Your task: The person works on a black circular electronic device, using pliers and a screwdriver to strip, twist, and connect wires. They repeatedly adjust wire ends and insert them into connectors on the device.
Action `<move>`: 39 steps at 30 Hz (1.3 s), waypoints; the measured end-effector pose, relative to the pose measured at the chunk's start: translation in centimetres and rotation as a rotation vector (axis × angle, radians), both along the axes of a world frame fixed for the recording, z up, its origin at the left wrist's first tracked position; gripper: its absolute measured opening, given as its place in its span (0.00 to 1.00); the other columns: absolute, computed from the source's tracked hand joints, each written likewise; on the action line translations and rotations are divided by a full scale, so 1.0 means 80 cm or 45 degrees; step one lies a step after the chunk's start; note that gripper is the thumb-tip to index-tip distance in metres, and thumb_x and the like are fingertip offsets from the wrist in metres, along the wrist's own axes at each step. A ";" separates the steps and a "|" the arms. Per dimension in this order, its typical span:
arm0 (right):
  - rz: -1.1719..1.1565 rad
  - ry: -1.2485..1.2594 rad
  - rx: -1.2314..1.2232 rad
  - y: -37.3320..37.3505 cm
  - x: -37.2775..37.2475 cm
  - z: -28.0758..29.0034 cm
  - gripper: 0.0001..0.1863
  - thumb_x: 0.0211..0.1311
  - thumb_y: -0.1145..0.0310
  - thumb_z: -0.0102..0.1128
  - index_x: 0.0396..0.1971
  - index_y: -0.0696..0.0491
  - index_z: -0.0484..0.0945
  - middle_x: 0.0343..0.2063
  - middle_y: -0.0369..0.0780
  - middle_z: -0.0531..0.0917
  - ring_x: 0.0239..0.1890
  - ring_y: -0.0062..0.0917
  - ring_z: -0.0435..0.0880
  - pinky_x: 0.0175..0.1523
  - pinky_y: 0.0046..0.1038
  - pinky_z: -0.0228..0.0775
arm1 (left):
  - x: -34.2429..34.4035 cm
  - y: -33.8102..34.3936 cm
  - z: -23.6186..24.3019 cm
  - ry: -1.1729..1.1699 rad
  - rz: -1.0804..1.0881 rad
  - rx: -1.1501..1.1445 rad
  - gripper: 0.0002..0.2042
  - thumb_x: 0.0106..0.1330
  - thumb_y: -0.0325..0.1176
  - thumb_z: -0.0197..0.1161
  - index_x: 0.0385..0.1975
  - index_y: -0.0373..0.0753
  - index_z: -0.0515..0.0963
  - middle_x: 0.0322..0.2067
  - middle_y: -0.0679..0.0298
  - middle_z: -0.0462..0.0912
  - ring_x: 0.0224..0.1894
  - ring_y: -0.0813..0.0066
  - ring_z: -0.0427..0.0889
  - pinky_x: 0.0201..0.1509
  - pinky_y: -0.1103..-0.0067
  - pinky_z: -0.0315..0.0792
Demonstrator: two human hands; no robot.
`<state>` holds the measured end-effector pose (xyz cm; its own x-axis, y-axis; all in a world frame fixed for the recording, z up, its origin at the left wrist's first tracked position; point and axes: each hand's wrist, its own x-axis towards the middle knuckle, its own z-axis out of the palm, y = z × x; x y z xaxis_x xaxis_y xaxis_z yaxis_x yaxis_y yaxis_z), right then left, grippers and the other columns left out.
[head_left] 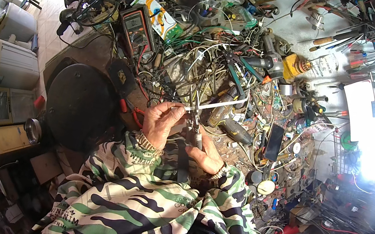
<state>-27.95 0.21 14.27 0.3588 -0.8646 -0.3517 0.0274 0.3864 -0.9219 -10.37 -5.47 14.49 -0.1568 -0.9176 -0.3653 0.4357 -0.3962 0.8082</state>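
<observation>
My left hand (160, 123) is closed, with thumb and fingers pinching one end of a thin white strip (222, 104). The strip slants up to the right and bends at its far end. In my right hand (206, 156) is a pair of snips (195, 121), its two narrow metal jaws pointing away from me and spread apart. The strip crosses at the jaws; whether they touch it I cannot tell. My right fingers wrap the grey handles and are partly hidden.
A heap of wires and small parts covers the bench. On it lie a multimeter (137, 32), green-handled pliers (233, 72), a power drill (233, 127) and a dark phone (274, 142). A round black seat (81, 101) stands at the left. Screwdrivers and a bright light occupy the right side.
</observation>
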 end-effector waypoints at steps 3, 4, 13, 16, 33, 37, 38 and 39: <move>0.016 0.021 0.016 -0.003 0.000 0.002 0.41 0.54 0.66 0.57 0.69 0.58 0.57 0.54 0.47 0.75 0.55 0.34 0.72 0.63 0.32 0.62 | 0.001 0.000 -0.001 -0.011 0.004 -0.022 0.09 0.71 0.30 0.63 0.44 0.31 0.79 0.40 0.58 0.85 0.40 0.70 0.86 0.45 0.75 0.82; 0.017 0.022 0.033 -0.002 -0.001 0.002 0.41 0.54 0.67 0.57 0.69 0.58 0.57 0.54 0.46 0.75 0.55 0.34 0.72 0.63 0.32 0.62 | -0.001 0.000 -0.002 0.017 0.001 -0.017 0.09 0.71 0.30 0.63 0.44 0.31 0.79 0.40 0.58 0.85 0.40 0.70 0.86 0.45 0.74 0.82; -0.029 -0.113 0.087 -0.002 -0.001 0.009 0.33 0.56 0.68 0.55 0.65 0.56 0.62 0.45 0.38 0.77 0.46 0.23 0.72 0.54 0.26 0.65 | -0.005 0.000 -0.009 0.054 -0.016 -0.003 0.10 0.71 0.31 0.62 0.44 0.31 0.79 0.38 0.60 0.85 0.41 0.69 0.85 0.48 0.73 0.81; 0.072 0.028 0.196 -0.001 0.000 -0.007 0.30 0.57 0.69 0.56 0.62 0.55 0.65 0.42 0.36 0.77 0.45 0.23 0.72 0.53 0.27 0.65 | 0.005 0.004 -0.010 0.057 0.030 -0.002 0.10 0.71 0.31 0.62 0.43 0.31 0.79 0.38 0.60 0.85 0.40 0.71 0.85 0.48 0.75 0.81; -0.272 0.241 -0.173 -0.002 -0.007 -0.046 0.08 0.62 0.69 0.57 0.38 0.58 0.74 0.22 0.37 0.76 0.19 0.20 0.73 0.25 0.22 0.64 | 0.006 0.022 -0.024 0.256 0.113 0.112 0.10 0.73 0.32 0.60 0.45 0.31 0.77 0.38 0.57 0.85 0.37 0.69 0.88 0.41 0.77 0.84; -0.208 0.965 -0.278 -0.043 -0.018 -0.035 0.19 0.59 0.68 0.60 0.47 0.62 0.74 0.31 0.41 0.80 0.33 0.28 0.76 0.41 0.30 0.71 | 0.032 0.055 -0.006 0.190 -0.163 0.030 0.09 0.75 0.32 0.56 0.42 0.32 0.76 0.38 0.57 0.85 0.37 0.74 0.87 0.39 0.79 0.82; -0.335 0.941 -0.601 -0.047 -0.004 -0.037 0.23 0.59 0.64 0.62 0.51 0.60 0.73 0.37 0.46 0.81 0.36 0.32 0.80 0.45 0.34 0.74 | 0.044 0.065 0.005 0.117 -0.244 0.032 0.08 0.75 0.32 0.55 0.42 0.32 0.75 0.38 0.57 0.84 0.38 0.74 0.87 0.39 0.80 0.82; -0.272 1.322 -0.742 -0.059 -0.012 -0.047 0.25 0.58 0.62 0.64 0.53 0.59 0.73 0.38 0.47 0.81 0.38 0.35 0.82 0.46 0.35 0.75 | 0.052 0.076 0.008 0.107 -0.271 0.080 0.08 0.76 0.32 0.54 0.43 0.33 0.75 0.40 0.58 0.84 0.40 0.75 0.86 0.40 0.80 0.80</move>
<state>-28.94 -4.48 10.48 -0.0327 -0.9967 0.0748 -0.8165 -0.0165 -0.5771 -6.19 0.57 15.15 -0.3766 -0.8363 -0.3985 0.4016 -0.5350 0.7433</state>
